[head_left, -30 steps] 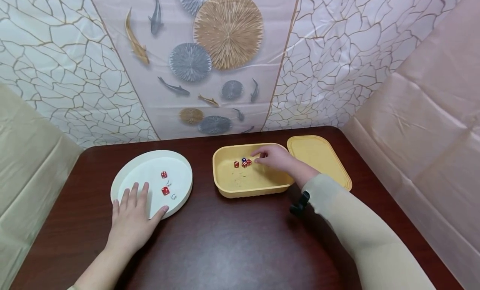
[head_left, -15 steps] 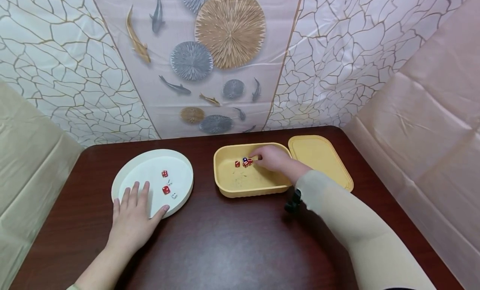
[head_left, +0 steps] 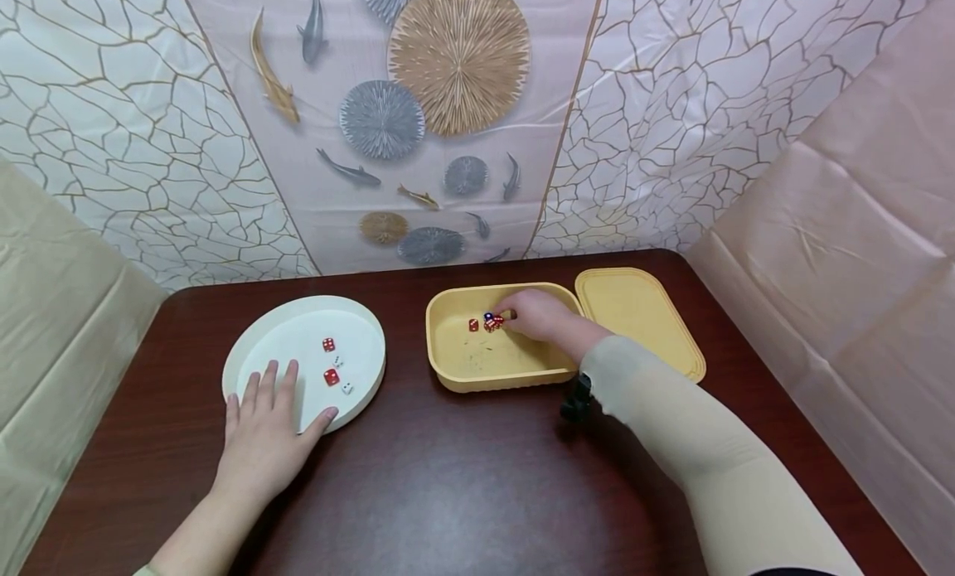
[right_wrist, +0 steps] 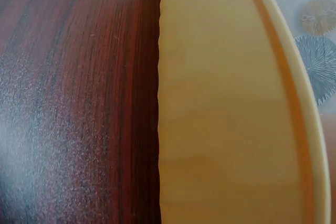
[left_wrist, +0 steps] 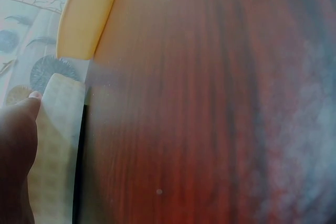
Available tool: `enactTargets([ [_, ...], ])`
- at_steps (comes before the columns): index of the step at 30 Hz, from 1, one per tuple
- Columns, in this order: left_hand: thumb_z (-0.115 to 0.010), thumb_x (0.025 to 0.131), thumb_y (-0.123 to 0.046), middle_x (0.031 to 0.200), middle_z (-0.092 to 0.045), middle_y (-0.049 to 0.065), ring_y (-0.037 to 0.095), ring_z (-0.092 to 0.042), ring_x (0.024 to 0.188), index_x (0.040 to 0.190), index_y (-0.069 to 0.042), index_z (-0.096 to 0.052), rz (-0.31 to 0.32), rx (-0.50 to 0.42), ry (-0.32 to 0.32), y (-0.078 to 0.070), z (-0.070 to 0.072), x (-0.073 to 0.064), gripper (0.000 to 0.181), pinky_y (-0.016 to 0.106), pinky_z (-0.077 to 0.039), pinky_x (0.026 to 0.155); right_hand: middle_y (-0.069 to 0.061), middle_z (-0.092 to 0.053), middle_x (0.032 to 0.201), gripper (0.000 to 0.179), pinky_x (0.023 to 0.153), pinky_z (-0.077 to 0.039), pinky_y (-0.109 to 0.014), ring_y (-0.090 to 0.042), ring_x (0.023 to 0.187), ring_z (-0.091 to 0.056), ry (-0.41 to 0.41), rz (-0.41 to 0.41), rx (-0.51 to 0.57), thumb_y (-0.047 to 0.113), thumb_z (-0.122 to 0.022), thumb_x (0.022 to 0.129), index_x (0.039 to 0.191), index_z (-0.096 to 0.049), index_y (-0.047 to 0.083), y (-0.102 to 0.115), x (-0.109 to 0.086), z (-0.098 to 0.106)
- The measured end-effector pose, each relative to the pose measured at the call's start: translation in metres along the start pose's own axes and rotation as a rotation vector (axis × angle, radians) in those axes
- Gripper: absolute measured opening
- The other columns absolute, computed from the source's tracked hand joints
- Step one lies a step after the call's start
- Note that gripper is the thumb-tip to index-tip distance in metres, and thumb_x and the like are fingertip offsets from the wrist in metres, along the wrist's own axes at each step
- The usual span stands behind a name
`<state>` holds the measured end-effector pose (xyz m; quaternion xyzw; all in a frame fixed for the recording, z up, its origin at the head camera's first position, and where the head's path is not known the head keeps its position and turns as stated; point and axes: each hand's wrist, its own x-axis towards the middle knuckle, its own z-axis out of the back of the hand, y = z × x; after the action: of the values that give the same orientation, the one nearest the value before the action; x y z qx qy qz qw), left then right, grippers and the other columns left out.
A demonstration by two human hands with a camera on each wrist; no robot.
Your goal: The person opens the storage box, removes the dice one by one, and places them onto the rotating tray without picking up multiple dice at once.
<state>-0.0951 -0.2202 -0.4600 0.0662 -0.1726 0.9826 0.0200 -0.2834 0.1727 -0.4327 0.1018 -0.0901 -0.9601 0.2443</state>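
Note:
In the head view my left hand (head_left: 261, 443) lies with spread, straight fingers over the near left rim of a round white tray (head_left: 257, 344). Two red dice (head_left: 332, 377) and two white dice (head_left: 346, 388) lie in that tray. My right hand (head_left: 539, 312) reaches into a yellow rectangular box (head_left: 455, 365), thumb and forefinger bent down at a cluster of red dice (head_left: 490, 326) and a blue die (head_left: 488, 317). I cannot tell whether the fingertips pinch a die. Another red die (head_left: 473, 325) sits just left of the cluster.
A yellow lid (head_left: 634, 311) lies flat on the dark wooden table (head_left: 418, 485), right of the box and partly behind the right forearm. A patterned cloth (head_left: 462, 211) hangs along the table's back edge. The right wrist view shows the box's outer wall (right_wrist: 226, 103).
My right hand has moved slightly left inside the box, bringing its fingertips closer in on the dice cluster. The left hand keeps its place on the tray. The head view has shifted slightly.

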Motion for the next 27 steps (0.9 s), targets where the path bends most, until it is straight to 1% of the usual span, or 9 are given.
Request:
enactTargets([
  [11,-0.047,0.092,-0.07,0.157,-0.019,0.031,0.053,-0.014,0.143,0.156,-0.004,-0.021,-0.002,-0.002,0.002,-0.001,0.001,0.0,0.096,0.07,0.002,0.112,-0.002,-0.066,0.129,0.032,0.105,-0.043,-0.039,-0.022,0.119,-0.06,0.006,0.004,0.0,0.024,-0.068,0.095,0.127,-0.069,0.017,0.0,0.0,0.001],
  [14,-0.046,0.092,-0.071,0.157,-0.019,0.031,0.053,-0.014,0.143,0.157,-0.004,-0.021,-0.002,0.002,0.003,-0.001,0.001,0.0,0.096,0.07,0.001,0.112,-0.003,-0.066,0.128,0.032,0.103,-0.044,-0.039,-0.022,0.115,-0.061,-0.004,0.004,0.019,0.023,-0.069,0.095,0.126,-0.07,0.017,-0.001,-0.002,0.0],
  [18,-0.046,0.092,-0.071,0.157,-0.019,0.031,0.053,-0.014,0.143,0.157,-0.004,-0.021,-0.001,0.002,0.003,-0.002,0.001,-0.001,0.096,0.071,0.0,0.112,-0.004,-0.068,0.125,0.032,0.099,-0.046,-0.037,-0.018,0.105,-0.062,-0.024,-0.005,0.079,0.023,-0.07,0.094,0.125,-0.07,0.016,-0.004,-0.005,0.001],
  [21,-0.047,0.092,-0.07,0.157,-0.019,0.031,0.053,-0.013,0.143,0.157,-0.004,-0.021,0.0,-0.003,0.003,-0.003,0.001,-0.001,0.096,0.071,0.001,0.112,-0.003,-0.068,0.123,0.032,0.097,-0.047,-0.037,-0.017,0.101,-0.062,-0.043,-0.013,0.113,0.024,-0.07,0.094,0.124,-0.071,0.016,-0.006,-0.007,0.002],
  [24,-0.048,0.093,-0.069,0.156,-0.019,0.032,0.053,-0.013,0.143,0.156,-0.003,-0.021,-0.002,-0.005,0.001,-0.003,0.002,-0.002,0.095,0.071,0.001,0.112,-0.003,-0.068,0.124,0.031,0.1,-0.046,-0.037,-0.019,0.11,-0.062,-0.058,-0.024,0.134,0.024,-0.071,0.093,0.124,-0.072,0.016,-0.008,-0.009,0.003],
  [27,-0.048,0.093,-0.068,0.156,-0.019,0.032,0.054,-0.013,0.142,0.156,-0.003,-0.022,-0.006,-0.008,-0.001,-0.003,0.001,-0.002,0.095,0.071,0.001,0.112,-0.004,-0.067,0.127,0.031,0.104,-0.044,-0.038,-0.021,0.119,-0.06,-0.068,-0.047,0.167,0.024,-0.071,0.093,0.123,-0.072,0.017,-0.01,-0.011,0.003],
])
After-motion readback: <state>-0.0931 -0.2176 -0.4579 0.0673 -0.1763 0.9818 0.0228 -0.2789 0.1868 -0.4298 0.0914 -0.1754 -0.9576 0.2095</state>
